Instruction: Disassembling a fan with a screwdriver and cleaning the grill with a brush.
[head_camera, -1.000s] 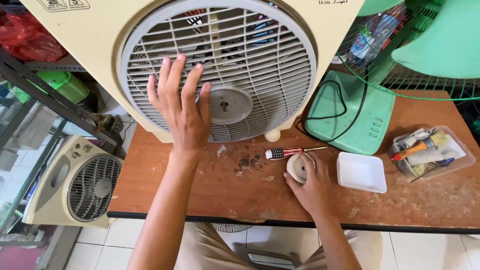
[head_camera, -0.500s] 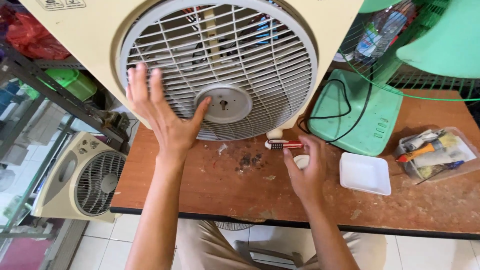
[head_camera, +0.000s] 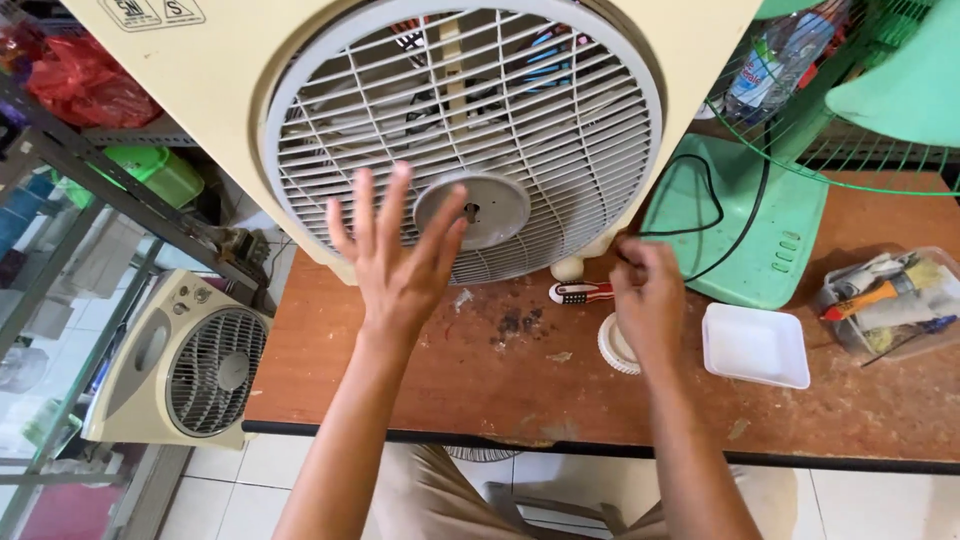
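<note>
Item: cream box fan, stood tilted on a brown worktable, round front grille facing the wearer.

Left hand: open, fingers spread, holding nothing; fingertips lie over the lower grille, thumb just beside the grey centre cap. Whether the palm presses the grille cannot be told.

Right hand: fingers curled loosely at the fan's lower right corner, beside a round foot; no firm hold on anything shows. Touching its inner side, a red-and-black screwdriver handle; under its heel, a white ribbed round part.

Further right: empty white tray, green fan base, clear box of tools.

Progress, judged: grille and cap mounted; screwdriver lying loose; work on the fan front appears early or nearly closed, undecidable.
</note>
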